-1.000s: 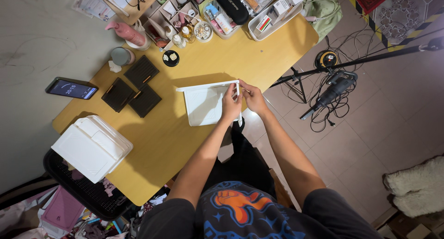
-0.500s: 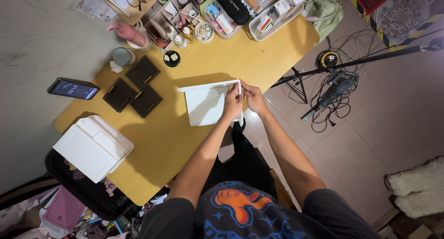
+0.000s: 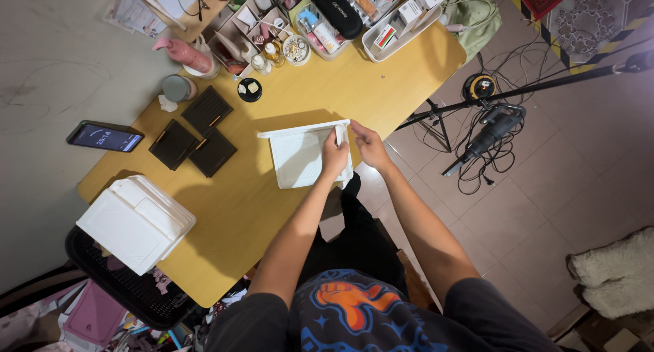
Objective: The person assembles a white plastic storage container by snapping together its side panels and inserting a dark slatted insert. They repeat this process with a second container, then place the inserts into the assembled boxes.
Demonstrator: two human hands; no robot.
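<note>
We are pinching right edge of white paper sheet (image 3: 300,158) with left hand (image 3: 334,158); right hand (image 3: 368,145) gripping same edge just beside it. Sheet lying on yellow table (image 3: 272,216), stretching leftward from both hands.

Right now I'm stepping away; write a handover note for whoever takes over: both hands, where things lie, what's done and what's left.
Left hand: pinching the right edge of the white sheet, near its top corner.
Right hand: at the same edge, just beyond the left hand, fingers touching the corner.
The sheet lies flat at the near edge of the yellow table.
Done: the top edge looks turned up into a narrow strip.
Left: the right edge is being worked, not finished.
Nearby: three dark pads, white box, phone.
</note>
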